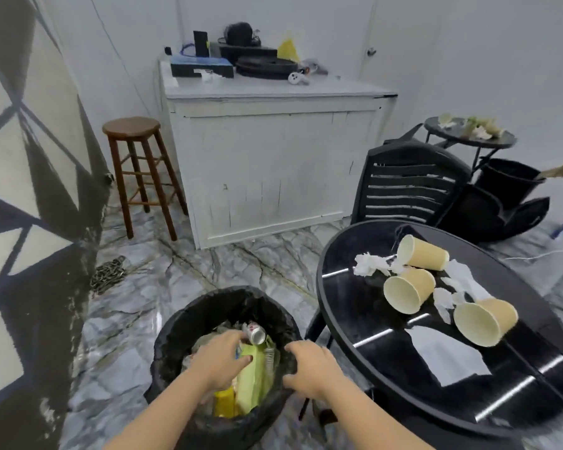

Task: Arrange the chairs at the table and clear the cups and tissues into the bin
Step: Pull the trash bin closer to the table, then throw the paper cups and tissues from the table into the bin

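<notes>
A black bin [189,323] with a black liner stands on the floor in front of me, holding a can, yellow and green wrappers and other rubbish. My left hand [220,360] reaches into the bin with fingers spread over the rubbish. My right hand [311,367] grips the bin's right rim. To the right stands a black oval table [348,300] bearing three tipped paper cups [421,253] [407,289] [483,319], crumpled tissues [369,264] and flat white napkins [449,360]. A black plastic chair [407,186] lies tipped behind the table.
A white cabinet [267,164] with electronics on top stands ahead. A wooden stool [137,170] is left of it. A small round black table [468,138] with rubbish and a black bucket [507,180] are at the far right. A chain [108,274] lies on the marble floor.
</notes>
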### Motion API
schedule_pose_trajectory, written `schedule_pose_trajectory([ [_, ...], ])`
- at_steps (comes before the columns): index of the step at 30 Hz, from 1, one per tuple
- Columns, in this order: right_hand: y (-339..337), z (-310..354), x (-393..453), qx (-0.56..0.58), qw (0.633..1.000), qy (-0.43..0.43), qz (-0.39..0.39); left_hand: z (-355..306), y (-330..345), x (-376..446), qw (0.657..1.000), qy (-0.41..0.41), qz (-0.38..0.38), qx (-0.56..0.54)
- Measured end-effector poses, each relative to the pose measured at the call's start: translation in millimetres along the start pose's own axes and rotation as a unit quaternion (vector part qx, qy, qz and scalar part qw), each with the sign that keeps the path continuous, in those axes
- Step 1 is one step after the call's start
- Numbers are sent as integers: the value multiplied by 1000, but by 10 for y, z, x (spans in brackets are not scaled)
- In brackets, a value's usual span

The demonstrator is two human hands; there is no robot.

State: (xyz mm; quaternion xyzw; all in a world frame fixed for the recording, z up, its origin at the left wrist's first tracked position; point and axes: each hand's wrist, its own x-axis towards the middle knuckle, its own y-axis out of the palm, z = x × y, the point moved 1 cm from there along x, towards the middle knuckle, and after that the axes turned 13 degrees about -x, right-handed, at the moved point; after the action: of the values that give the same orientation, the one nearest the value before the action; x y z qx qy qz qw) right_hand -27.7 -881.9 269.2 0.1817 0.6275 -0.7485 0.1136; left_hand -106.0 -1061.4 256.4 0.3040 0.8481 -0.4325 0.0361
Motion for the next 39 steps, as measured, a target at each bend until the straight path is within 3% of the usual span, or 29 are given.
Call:
schedule_pose_trajectory([
  [11, -358, -302, 196, 72, 987, 130, -68, -164, -230, 905, 991, 91, 97, 28],
  [21, -587, -1123, -100, 110, 958, 232, -128, -993, 196, 1401, 967, 184, 178, 18],
  [31, -899, -2224, -313, 124, 932, 291, -178, -2239, 649, 1882, 953, 251, 168, 18],
  [39, -907, -3032, -497, 186, 897, 337, -217, -3088, 1028, 2039, 942, 304, 114, -83],
])
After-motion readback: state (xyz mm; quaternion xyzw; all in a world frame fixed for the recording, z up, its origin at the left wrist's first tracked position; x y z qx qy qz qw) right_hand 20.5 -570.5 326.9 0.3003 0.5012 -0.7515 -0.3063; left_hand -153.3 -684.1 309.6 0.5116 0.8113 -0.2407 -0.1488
